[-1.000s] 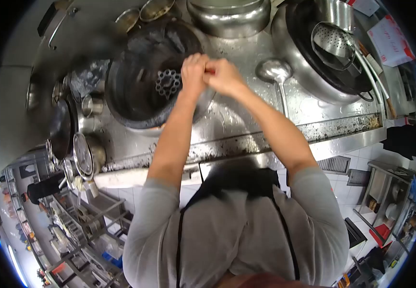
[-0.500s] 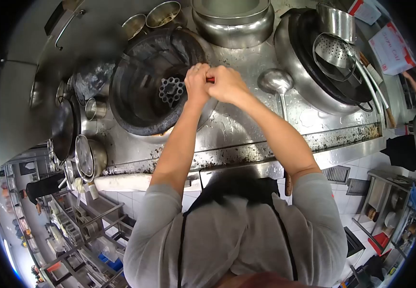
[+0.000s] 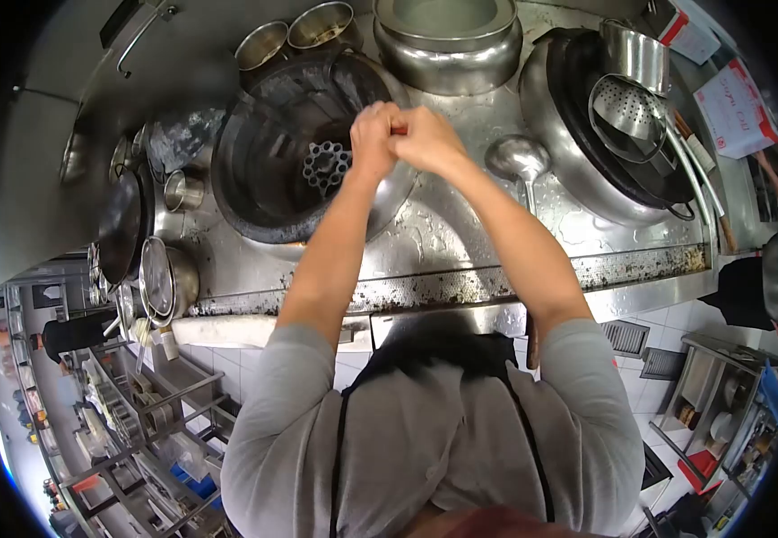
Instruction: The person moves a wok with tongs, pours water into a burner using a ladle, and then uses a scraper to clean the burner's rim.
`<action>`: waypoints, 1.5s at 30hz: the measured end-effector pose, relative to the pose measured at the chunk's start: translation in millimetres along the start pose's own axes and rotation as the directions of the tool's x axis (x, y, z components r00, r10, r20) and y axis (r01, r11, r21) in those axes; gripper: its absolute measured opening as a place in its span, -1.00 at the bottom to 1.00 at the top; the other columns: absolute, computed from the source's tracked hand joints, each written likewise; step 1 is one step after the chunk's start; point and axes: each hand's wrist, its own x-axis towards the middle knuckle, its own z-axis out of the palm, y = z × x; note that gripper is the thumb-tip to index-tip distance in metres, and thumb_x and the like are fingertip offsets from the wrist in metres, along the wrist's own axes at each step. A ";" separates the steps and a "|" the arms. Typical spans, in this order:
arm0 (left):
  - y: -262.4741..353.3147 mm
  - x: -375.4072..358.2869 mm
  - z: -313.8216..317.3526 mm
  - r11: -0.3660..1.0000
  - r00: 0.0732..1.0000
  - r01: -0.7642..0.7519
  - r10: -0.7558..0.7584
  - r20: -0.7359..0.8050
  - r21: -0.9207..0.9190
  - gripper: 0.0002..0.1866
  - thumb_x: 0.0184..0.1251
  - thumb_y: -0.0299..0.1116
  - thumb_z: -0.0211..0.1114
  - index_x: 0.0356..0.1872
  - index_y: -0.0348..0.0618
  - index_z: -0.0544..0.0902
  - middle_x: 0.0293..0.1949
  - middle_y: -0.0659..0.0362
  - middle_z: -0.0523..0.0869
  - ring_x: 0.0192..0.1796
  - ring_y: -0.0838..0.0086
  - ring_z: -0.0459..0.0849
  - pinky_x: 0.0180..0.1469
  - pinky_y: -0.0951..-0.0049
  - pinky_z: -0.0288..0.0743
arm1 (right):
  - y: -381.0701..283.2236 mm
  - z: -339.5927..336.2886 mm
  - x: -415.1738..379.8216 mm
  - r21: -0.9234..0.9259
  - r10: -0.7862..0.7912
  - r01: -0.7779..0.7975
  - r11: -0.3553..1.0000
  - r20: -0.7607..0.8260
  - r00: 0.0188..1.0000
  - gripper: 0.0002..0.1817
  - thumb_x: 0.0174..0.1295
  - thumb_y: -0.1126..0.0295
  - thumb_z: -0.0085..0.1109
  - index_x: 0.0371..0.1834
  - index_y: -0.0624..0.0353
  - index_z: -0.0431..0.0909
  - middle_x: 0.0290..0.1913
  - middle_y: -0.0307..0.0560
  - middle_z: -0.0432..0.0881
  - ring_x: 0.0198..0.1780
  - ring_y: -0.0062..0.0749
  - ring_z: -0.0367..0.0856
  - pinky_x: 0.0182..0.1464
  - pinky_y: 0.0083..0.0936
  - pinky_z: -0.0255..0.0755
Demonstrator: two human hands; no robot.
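Note:
My left hand (image 3: 373, 139) and my right hand (image 3: 428, 141) meet over the right rim of the open stove burner (image 3: 236, 193), fingers closed. Between them peeks a small red object (image 3: 399, 130), most of it hidden in my right hand; I cannot tell what my left fingers grip. Down in the dark burner bowl sits a ring-shaped burner head (image 3: 326, 167) with round holes, just left of my hands. To the right of my right hand lies a steel ladle (image 3: 519, 160), bowl on the wet steel counter (image 3: 447, 224).
A large steel pot (image 3: 447, 63) stands at the back, with two small pots (image 3: 321, 27) left of it. On the right, a black wok (image 3: 550, 108) holds a perforated skimmer (image 3: 626, 106). Pans and a strainer (image 3: 157, 278) crowd the left. Other people (image 3: 752, 291) are at the sides.
The whole view has shifted slightly, the counter things sitting a little to the right. My hands stay together around the red object, a bit higher in view. At the right, a person now shows with a pan.

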 end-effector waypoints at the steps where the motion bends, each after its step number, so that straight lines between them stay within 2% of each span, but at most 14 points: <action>1: 1.7 -0.5 2.9 1.000 1.000 0.011 -0.011 -0.004 -0.012 -0.87 0.03 -0.42 0.36 -0.47 -0.11 0.54 -0.37 0.01 0.64 -0.19 -0.04 0.64 -0.15 0.02 0.49 | -3.5 -7.2 -2.3 -0.017 -0.012 0.012 1.000 0.022 1.000 -0.67 0.01 0.31 0.21 -0.18 0.12 0.82 -0.14 0.32 0.77 0.01 0.26 0.75 0.15 -0.06 0.61; 2: 2.4 -5.6 7.9 0.999 0.999 0.031 -0.033 -0.037 -0.041 -0.88 0.04 -0.43 0.35 -0.46 -0.13 0.55 -0.37 0.00 0.63 -0.19 -0.04 0.64 -0.15 0.03 0.49 | -0.2 -0.8 -2.9 -0.021 -0.044 0.043 0.999 -0.031 0.999 -0.67 0.02 0.31 0.19 -0.18 0.10 0.82 -0.14 0.33 0.76 0.00 0.28 0.74 0.14 -0.05 0.61; 5: -22.4 7.1 13.0 0.996 0.995 -0.084 0.082 0.050 0.036 -0.90 0.04 -0.44 0.35 -0.44 -0.13 0.58 -0.38 0.01 0.63 -0.21 -0.04 0.65 -0.15 0.02 0.50 | 16.9 20.7 23.7 0.034 0.062 -0.061 0.998 -0.034 0.997 -0.67 0.02 0.29 0.21 -0.17 0.07 0.82 -0.14 0.33 0.76 0.01 0.28 0.74 0.15 -0.04 0.60; 6: -25.4 17.3 14.9 0.998 0.997 -0.063 0.061 0.041 0.026 -0.91 0.04 -0.46 0.34 -0.43 -0.13 0.59 -0.38 0.01 0.64 -0.20 -0.04 0.66 -0.14 0.01 0.51 | 14.0 21.3 27.4 0.055 0.050 -0.044 0.998 -0.108 0.993 -0.68 0.04 0.29 0.20 -0.16 0.06 0.82 -0.14 0.34 0.76 0.01 0.27 0.74 0.14 -0.05 0.61; 10: -13.8 7.7 17.3 0.994 0.995 -0.091 0.093 0.031 -0.061 -0.87 0.05 -0.44 0.35 -0.48 -0.13 0.53 -0.42 0.06 0.61 -0.25 0.04 0.64 -0.24 0.10 0.48 | 17.8 9.6 14.2 0.035 0.041 -0.038 0.999 -0.083 0.996 -0.68 0.05 0.26 0.24 -0.14 0.08 0.80 -0.15 0.28 0.77 -0.02 0.21 0.76 0.10 -0.08 0.61; 11: -0.7 -10.4 15.0 1.000 0.995 -0.024 0.023 0.101 0.009 -0.87 0.01 -0.48 0.37 -0.40 -0.10 0.60 -0.33 0.03 0.65 -0.14 0.01 0.67 -0.08 0.05 0.52 | 22.2 10.6 -7.5 0.025 0.029 -0.028 0.999 -0.068 0.997 -0.67 0.04 0.26 0.25 -0.15 0.10 0.79 -0.18 0.24 0.78 -0.06 0.18 0.77 0.05 -0.10 0.61; 16: 41.7 -64.9 8.0 0.993 0.981 -0.100 0.088 0.173 0.060 -0.78 -0.04 -0.46 0.43 -0.30 -0.11 0.66 -0.26 0.08 0.69 -0.06 0.11 0.69 0.02 0.13 0.52 | 42.3 27.2 -87.0 0.046 0.015 -0.012 0.999 -0.073 0.997 -0.64 0.15 0.26 0.28 0.00 0.13 0.72 -0.10 0.20 0.79 0.00 0.16 0.77 0.09 -0.11 0.58; 18: 45.1 -70.2 10.8 0.991 0.987 -0.111 0.100 0.124 0.080 -0.77 -0.04 -0.46 0.43 -0.28 -0.13 0.67 -0.24 0.08 0.69 -0.05 0.12 0.69 0.03 0.13 0.52 | 44.4 29.8 -92.7 0.036 0.016 -0.012 0.999 -0.094 0.995 -0.64 0.20 0.28 0.28 0.05 0.14 0.68 -0.06 0.19 0.79 0.01 0.17 0.76 0.10 -0.08 0.58; 24: 40.1 -72.4 4.1 0.992 0.989 -0.111 0.116 -0.092 0.053 -0.83 0.10 -0.38 0.43 -0.32 -0.11 0.63 -0.27 0.10 0.67 -0.10 0.08 0.68 -0.02 0.11 0.52 | 19.1 41.6 -101.1 -0.300 -0.088 0.046 0.953 -0.128 0.988 -0.71 0.25 0.35 0.22 0.01 0.21 0.61 -0.04 0.33 0.75 -0.05 0.29 0.74 0.05 0.06 0.58; 27: 29.9 -68.2 -0.8 0.997 0.992 -0.059 0.065 -0.110 0.056 -0.86 0.14 -0.39 0.43 -0.32 -0.10 0.63 -0.26 0.11 0.67 -0.09 0.11 0.68 -0.01 0.13 0.54 | 1.5 38.7 -90.9 -0.389 -0.215 0.158 0.908 -0.110 0.970 -0.74 0.25 0.38 0.17 -0.06 0.25 0.65 -0.27 0.40 0.74 -0.20 0.31 0.76 -0.09 0.12 0.63; 30: 14.2 -58.6 2.6 0.999 0.988 -0.025 0.032 -0.153 0.044 -0.86 0.15 -0.37 0.43 -0.34 -0.09 0.63 -0.28 0.12 0.66 -0.09 0.13 0.68 -0.02 0.14 0.56 | 2.1 42.0 -65.1 -0.472 -0.295 0.222 0.853 -0.084 0.952 -0.79 0.22 0.38 0.18 -0.15 0.22 0.70 -0.38 0.33 0.74 -0.32 0.31 0.75 -0.17 0.12 0.64; 38: 20.2 -49.3 12.7 0.997 0.974 0.038 -0.021 -0.227 0.071 -0.82 0.02 -0.45 0.41 -0.33 -0.08 0.63 -0.27 0.11 0.66 -0.10 0.14 0.68 -0.03 0.16 0.55 | 7.3 24.1 -44.9 -0.478 -0.351 0.279 0.833 -0.067 0.934 -0.79 0.21 0.32 0.23 -0.18 0.15 0.76 -0.39 0.29 0.74 -0.31 0.26 0.76 -0.14 0.08 0.65; 42: 27.5 -48.3 15.1 0.994 0.971 0.075 -0.054 -0.233 0.085 -0.83 -0.01 -0.45 0.41 -0.35 -0.07 0.63 -0.26 0.11 0.66 -0.08 0.15 0.67 -0.02 0.17 0.54 | 7.9 14.9 -45.6 -0.439 -0.257 0.208 0.874 -0.053 0.965 -0.79 0.20 0.31 0.26 -0.17 0.11 0.76 -0.37 0.26 0.75 -0.27 0.27 0.76 -0.10 0.06 0.65; 45: 27.2 -51.2 21.9 0.993 0.963 0.080 -0.054 -0.265 0.091 -0.82 -0.03 -0.45 0.41 -0.36 -0.07 0.62 -0.25 0.13 0.66 -0.08 0.18 0.68 -0.02 0.19 0.54 | 12.1 13.8 -55.1 -0.481 -0.329 0.288 0.828 -0.001 0.944 -0.80 0.20 0.31 0.28 -0.17 0.10 0.77 -0.34 0.26 0.76 -0.24 0.26 0.76 -0.07 0.06 0.64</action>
